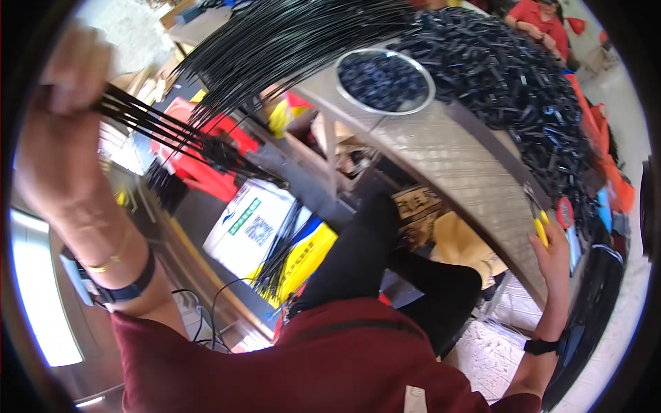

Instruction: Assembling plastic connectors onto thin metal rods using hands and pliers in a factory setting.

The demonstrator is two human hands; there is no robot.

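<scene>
My left hand (72, 76), raised at the upper left and smeared by motion, is closed round several thin black cables (155, 127). They slant down to the right toward a darker, tangled-looking cluster (224, 153); what that cluster is, I cannot tell. Low on the right, my right hand (554, 251) grips a small yellow-handled cutting tool (541, 230) at the table edge, its metal jaws pointing away from me. Whether it is pliers or snips is too small to tell. Near it lies a big heap of short black tubular pieces (509, 76).
On the curved table (454, 151) stand a round bowl (396, 112) of small dark pieces and a long sheaf of black cables (296, 41). Below are a red plastic seat (200, 162), a white-and-yellow sack (310, 258) with cable ends on it, and a cardboard box (310, 155). A person in red (551, 31) sits beyond.
</scene>
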